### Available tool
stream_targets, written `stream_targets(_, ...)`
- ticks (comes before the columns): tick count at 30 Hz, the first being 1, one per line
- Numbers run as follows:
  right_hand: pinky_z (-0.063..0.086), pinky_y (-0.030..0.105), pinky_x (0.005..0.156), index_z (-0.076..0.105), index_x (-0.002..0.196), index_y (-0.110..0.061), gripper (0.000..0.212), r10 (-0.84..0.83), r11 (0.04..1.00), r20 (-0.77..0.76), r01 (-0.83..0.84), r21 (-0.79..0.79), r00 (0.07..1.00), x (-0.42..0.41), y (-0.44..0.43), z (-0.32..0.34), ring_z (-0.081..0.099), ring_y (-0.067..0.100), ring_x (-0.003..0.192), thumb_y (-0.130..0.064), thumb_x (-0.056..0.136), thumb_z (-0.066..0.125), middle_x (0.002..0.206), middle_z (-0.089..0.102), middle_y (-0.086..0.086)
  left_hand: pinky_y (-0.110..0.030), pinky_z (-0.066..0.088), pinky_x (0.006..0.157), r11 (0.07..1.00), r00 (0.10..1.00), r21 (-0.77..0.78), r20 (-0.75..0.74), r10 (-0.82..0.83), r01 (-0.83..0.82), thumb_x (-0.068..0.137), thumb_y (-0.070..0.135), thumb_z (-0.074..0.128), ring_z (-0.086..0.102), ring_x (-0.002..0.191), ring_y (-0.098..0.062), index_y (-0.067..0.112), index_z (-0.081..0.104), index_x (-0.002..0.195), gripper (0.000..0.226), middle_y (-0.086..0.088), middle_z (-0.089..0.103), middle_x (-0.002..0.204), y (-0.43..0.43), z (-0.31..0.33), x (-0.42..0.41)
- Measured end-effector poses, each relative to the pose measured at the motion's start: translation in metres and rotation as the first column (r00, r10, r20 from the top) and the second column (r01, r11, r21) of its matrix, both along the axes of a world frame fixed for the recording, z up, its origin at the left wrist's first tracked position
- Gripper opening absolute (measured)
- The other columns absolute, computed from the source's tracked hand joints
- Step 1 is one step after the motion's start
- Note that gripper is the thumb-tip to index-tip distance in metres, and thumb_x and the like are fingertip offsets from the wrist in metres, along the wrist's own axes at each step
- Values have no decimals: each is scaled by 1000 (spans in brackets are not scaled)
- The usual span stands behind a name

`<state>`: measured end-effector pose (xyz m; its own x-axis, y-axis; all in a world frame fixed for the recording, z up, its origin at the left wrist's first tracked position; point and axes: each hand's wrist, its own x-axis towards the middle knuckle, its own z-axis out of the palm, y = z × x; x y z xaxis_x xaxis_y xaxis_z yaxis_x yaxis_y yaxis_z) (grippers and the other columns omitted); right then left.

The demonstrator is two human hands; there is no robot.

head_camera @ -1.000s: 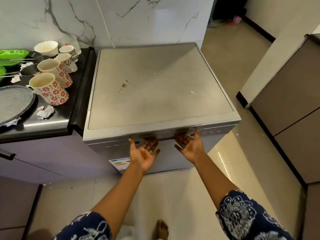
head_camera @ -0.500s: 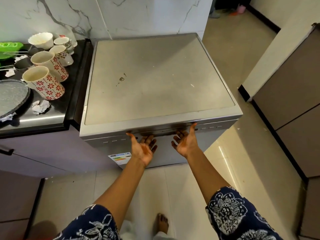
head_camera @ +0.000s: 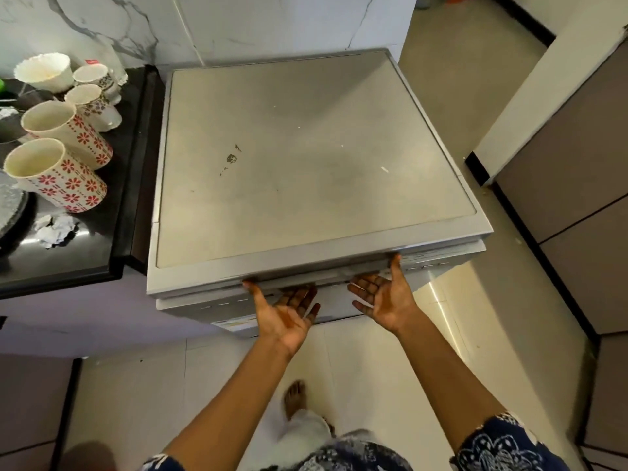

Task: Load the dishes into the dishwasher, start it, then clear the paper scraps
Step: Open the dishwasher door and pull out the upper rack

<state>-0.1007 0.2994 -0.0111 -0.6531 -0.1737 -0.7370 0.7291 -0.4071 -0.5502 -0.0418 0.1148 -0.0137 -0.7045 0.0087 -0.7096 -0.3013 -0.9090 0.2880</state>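
Head view. Dishwasher [head_camera: 306,164]: freestanding, grey, flat top bare apart from a small dark stain; stands against the marble wall, just beside the dark bench [head_camera: 85,256].

Door [head_camera: 445,258]: top edge now standing slightly proud of the body, with a thin gap along the front. Half a second back, flush and closed. Judged as the first crack of opening; loading not yet begun.

Left hand [head_camera: 285,317]: palm up below the handle recess, thumb touching the front lip, fingers [head_camera: 302,295] apart and reaching up under it. Tips hidden, so hooked or straight cannot be told.

Right hand [head_camera: 384,297]: palm up, thumb raised against the lip, fingers [head_camera: 360,287] spread and pointing inward. Upper tips likewise hidden; grip cannot be told.

Dishes, all on the bench, well apart from both hands:
- two red-flowered mugs [head_camera: 57,175]
- two smaller patterned cups [head_camera: 88,100]
- white scalloped bowl [head_camera: 44,71]
- grey speckled plate [head_camera: 13,212], cut off by the frame edge.

Paper scrap [head_camera: 56,229]: crumpled, white, on the bench near the closer mug; untouched.

Next move, as a judgement: door lowered fully before any dish can go in.
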Motion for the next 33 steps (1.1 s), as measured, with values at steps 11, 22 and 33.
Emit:
stream_targets(11,56,38,70,63,82,-17,26,540,454,-234,-46,890,808,42,23,23,64,17,69,-38,93,53,77,69,4,-40,47,78,952,985,-258,89,-147,165,88,72,18,62,102,-27,13,50,126,77,-9,67,114,10,0,45)
stream_targets(22,-4,50,115,30,145,-23,73,965,-20,-43,238,971,258,48,46,-13,16,21,144,-62,86,9,152,29,1,-39,41,94,-606,939,-789,279,-202,104,89,44,59,49,117,-26,24,57,117,35,-5,54,123,11,7,77)
stream_targets(33,-8,54,114,0,151,-24,80,964,-264,264,18,964,13,69,65,-3,-8,17,146,-64,90,33,159,-6,-2,-51,-2,115,-797,586,-535,753,-298,282,78,77,19,3,147,-25,30,8,151,88,-2,11,159,9,-8,95)
